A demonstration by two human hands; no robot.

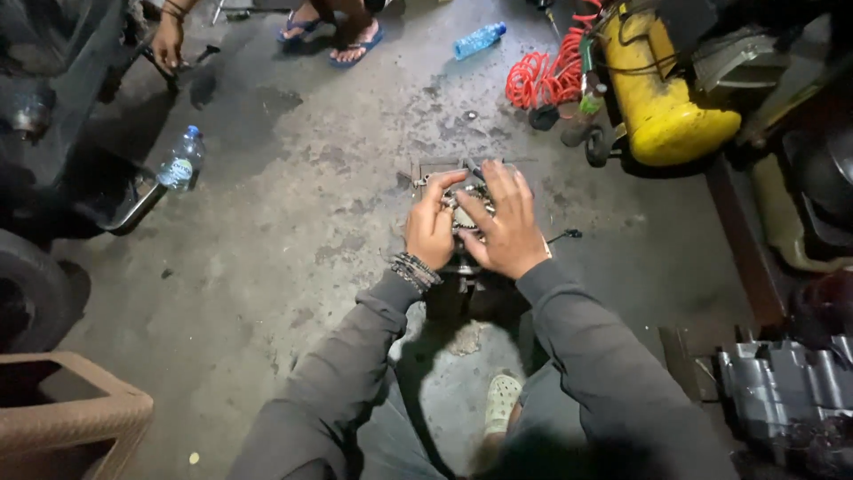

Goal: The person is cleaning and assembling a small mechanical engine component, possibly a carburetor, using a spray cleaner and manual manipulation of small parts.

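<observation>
On the stained concrete floor (293,231), between the person's knees, sits a greasy metal engine part (462,218) with gears showing. Left hand (431,227) curls around its left side, fingers pressed on the gears. Right hand (508,227) lies spread flat on top, grip loose, not closed. Nearby stand a water bottle (181,160) and a yellow air compressor (662,98).

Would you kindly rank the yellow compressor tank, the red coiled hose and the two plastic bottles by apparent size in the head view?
1. yellow compressor tank
2. red coiled hose
3. upright bottle and lying blue bottle: look alike; the lying one is farther, so unranked.
</observation>
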